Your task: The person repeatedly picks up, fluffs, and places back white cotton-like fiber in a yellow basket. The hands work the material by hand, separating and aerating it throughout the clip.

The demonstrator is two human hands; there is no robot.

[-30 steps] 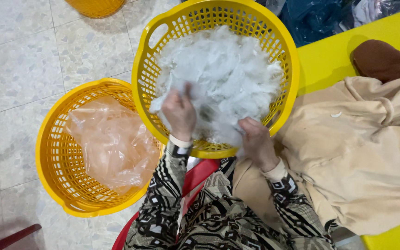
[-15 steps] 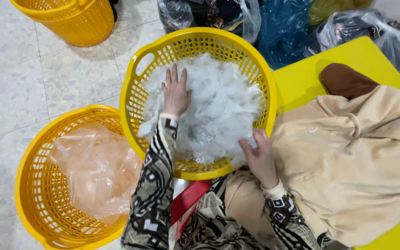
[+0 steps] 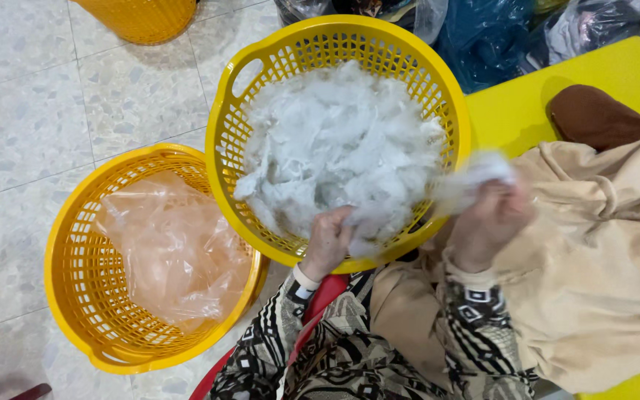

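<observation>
Head view looks down on white fluffy stuffing (image 3: 338,152) heaped in a yellow basket (image 3: 450,104) just ahead of both hands. Left hand (image 3: 329,241) is closed on stuffing at the near rim; right hand (image 3: 489,216), blurred, pinches a tuft (image 3: 475,176) beside the beige fabric (image 3: 601,252). Lower left sits another basket (image 3: 75,296) with a plastic bag (image 3: 168,248).
</observation>
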